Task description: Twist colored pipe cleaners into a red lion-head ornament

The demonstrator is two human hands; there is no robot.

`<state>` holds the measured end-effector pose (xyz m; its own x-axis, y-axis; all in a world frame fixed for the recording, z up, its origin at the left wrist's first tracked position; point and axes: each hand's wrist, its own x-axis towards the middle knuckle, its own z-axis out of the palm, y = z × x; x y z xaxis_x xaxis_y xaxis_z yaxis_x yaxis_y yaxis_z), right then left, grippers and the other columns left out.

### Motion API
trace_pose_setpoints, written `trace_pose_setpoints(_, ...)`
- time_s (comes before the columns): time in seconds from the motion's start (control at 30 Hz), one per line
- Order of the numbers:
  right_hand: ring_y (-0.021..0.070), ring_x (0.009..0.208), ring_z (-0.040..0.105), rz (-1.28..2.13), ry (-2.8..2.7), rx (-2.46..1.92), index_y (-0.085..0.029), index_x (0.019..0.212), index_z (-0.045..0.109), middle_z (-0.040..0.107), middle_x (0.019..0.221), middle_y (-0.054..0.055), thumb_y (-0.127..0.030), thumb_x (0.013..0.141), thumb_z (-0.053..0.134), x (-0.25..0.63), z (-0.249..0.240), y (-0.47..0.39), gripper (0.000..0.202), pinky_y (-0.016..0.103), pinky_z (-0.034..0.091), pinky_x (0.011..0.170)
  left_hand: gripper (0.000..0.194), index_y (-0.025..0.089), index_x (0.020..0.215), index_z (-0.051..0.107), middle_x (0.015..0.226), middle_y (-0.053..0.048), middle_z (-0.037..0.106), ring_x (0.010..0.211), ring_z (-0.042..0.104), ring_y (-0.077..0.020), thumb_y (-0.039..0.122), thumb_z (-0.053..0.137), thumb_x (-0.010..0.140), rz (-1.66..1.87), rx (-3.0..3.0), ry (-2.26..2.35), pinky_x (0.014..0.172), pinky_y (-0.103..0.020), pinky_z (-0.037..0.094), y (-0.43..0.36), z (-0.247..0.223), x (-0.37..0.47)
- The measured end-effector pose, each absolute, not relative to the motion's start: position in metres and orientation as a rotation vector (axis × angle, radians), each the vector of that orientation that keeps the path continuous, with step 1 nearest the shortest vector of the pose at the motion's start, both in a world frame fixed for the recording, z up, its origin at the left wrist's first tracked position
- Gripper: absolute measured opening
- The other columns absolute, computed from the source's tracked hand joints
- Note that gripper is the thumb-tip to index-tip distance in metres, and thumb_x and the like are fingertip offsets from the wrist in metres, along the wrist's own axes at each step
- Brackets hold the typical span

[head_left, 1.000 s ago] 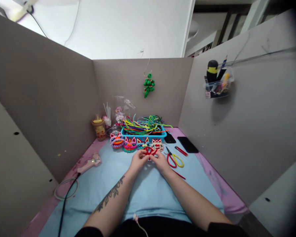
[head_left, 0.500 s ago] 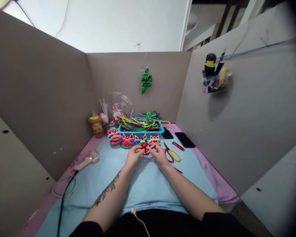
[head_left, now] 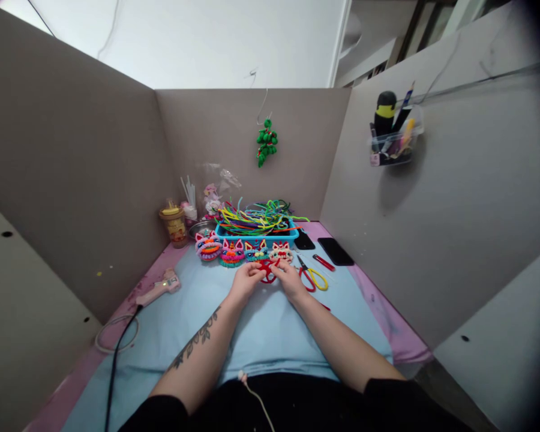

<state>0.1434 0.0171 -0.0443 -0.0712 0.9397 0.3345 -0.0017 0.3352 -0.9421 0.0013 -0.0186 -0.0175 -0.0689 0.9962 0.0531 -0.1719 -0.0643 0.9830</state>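
A red looped piece [head_left: 268,276], like bent pipe cleaner, is held up between my hands above the light blue cloth. My left hand [head_left: 245,280] pinches its left side. On the other side, the fingers of my right hand [head_left: 290,279] are closed on its upper right part. Just behind stand several colourful animal-like faces, among them a pink one [head_left: 232,253] and a white and red one [head_left: 281,251]. Scissors [head_left: 317,279] with one red and one yellow handle lie right of my right hand.
Behind the faces a blue tray [head_left: 257,240] bears many coloured stems. A red cutter [head_left: 323,262] and a black phone [head_left: 336,251] lie at right. At left are a pink glue gun [head_left: 158,288] with a black cord and a lidded cup [head_left: 174,227].
The view has shifted slightly, so everything sits a little higher. The red piece has turned a little, and my right fingers have shifted slightly left on it.
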Motion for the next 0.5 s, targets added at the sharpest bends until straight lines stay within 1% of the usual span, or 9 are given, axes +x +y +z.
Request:
trace_pose_setpoints(0.07,0.0218,0.099,0.053,1.012,-1.421,-0.917,-0.018,0.061,0.06,0.059,0.103,0.006,-0.042,0.071,0.061,0.1429,-0.0443,0.0166,0.026,0.035,0.037,0.09,0.036,0.013,0.077,0.057,0.058,0.001,0.06,0.052,0.053,-0.0091,0.031,0.077,0.052,1.377,1.099,1.091,0.055,-0.021,0.038,-0.0187,-0.0171,0.0022)
trace_pose_setpoints(0.23,0.0197,0.087,0.053,0.984,-1.453,-0.884,-0.018,0.057,0.056,0.06,0.087,0.005,-0.045,0.073,0.058,0.1403,-0.0412,0.0136,0.031,0.035,0.038,0.086,0.038,0.014,0.08,0.056,0.061,0.002,0.059,0.052,0.052,-0.0078,0.027,0.077,0.051,1.435,1.18,1.114,0.055,-0.02,0.04,-0.0172,-0.0195,0.005)
trace_pose_setpoints(0.37,0.02,0.088,0.053,0.976,-1.47,-0.878,-0.018,0.058,0.056,0.06,0.088,0.005,-0.044,0.072,0.058,0.139,-0.0391,0.0117,0.03,0.035,0.037,0.087,0.035,0.015,0.078,0.054,0.055,0.005,0.055,0.046,0.049,-0.007,0.026,0.076,0.052,1.445,1.231,1.156,0.049,-0.019,0.036,-0.0166,-0.0214,0.0051)
trace_pose_setpoints(0.43,0.0199,0.088,0.053,0.968,-1.473,-0.885,-0.018,0.059,0.057,0.06,0.086,0.004,-0.044,0.072,0.058,0.1395,-0.0385,0.0112,0.029,0.034,0.038,0.086,0.035,0.015,0.077,0.053,0.052,0.006,0.054,0.045,0.049,-0.0075,0.027,0.075,0.053,1.433,1.214,1.172,0.048,-0.019,0.035,-0.0169,-0.0214,0.0047)
trace_pose_setpoints(0.5,0.0194,0.085,0.053,0.934,-1.487,-0.901,-0.019,0.06,0.057,0.06,0.082,0.003,-0.043,0.073,0.057,0.141,-0.0382,0.0112,0.028,0.034,0.039,0.083,0.037,0.016,0.079,0.052,0.052,0.005,0.055,0.046,0.051,-0.0083,0.028,0.076,0.053,1.434,1.177,1.173,0.05,-0.019,0.037,-0.0168,-0.0213,0.004)
